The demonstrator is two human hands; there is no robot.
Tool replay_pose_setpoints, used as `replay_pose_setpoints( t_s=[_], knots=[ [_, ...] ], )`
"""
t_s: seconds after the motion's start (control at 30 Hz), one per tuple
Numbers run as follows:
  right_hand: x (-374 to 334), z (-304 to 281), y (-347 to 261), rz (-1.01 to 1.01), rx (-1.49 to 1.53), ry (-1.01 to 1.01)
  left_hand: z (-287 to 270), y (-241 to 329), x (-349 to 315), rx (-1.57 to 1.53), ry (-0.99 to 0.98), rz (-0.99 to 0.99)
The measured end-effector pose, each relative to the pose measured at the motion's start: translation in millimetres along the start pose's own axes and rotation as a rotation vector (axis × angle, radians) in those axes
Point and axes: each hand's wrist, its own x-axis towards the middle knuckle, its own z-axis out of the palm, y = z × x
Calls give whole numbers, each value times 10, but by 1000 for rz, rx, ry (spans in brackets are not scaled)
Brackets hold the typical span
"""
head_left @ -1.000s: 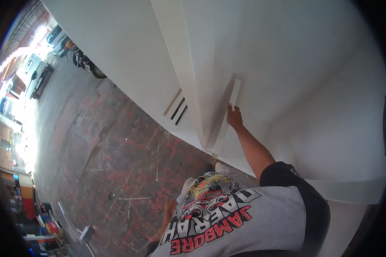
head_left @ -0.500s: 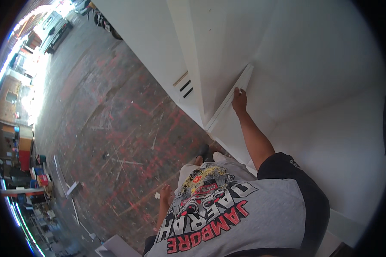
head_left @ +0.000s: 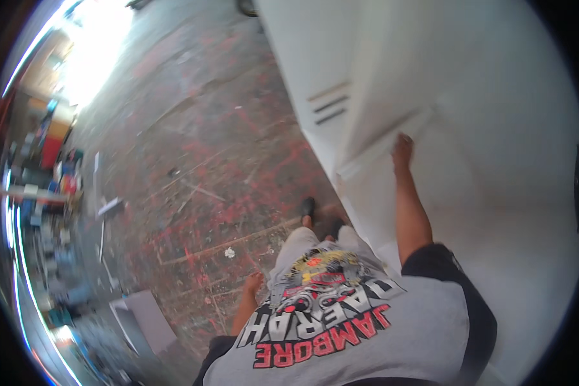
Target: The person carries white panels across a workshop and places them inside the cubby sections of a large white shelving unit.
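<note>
My right hand [head_left: 403, 150] is at the inner side of a large white panelled structure [head_left: 495, 83], beside a long raised white strip [head_left: 376, 143]. Its fingers are bent together, and motion blur hides what they hold, if anything. Whether they touch the strip is also unclear. Low at my left side hangs my left hand [head_left: 253, 282], its fingers loosely apart with nothing visible in them. Three narrow slots [head_left: 331, 103], two dark and one brownish, mark the outer white face left of the strip.
Worn concrete floor [head_left: 193, 161] with red paint stains spreads to the left. A pale open box-like piece [head_left: 149, 318] stands at lower left, near a long thin bar [head_left: 97, 170]. Cluttered shelves and goods [head_left: 61, 174] line the far left. My shoes [head_left: 308, 207] are beside the white structure.
My view has turned, so the white structure appears further right and more upright. My right hand, pinched at the strip before, now appears lower along it and blurred. The left hand still hangs.
</note>
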Motion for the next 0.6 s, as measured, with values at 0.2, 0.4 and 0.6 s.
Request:
replay_pose_setpoints(
  t_s=[0.2,0.4,0.6],
  knots=[
    [146,-199,428,372,656,-297,15,-181,-128,-20,285,140],
    [-253,-359,-112,183,222,-135,174,-48,-213,-51,398,205],
    [-66,-313,-379,208,-82,-65,465,-625,82,-81,357,110]
  ],
)
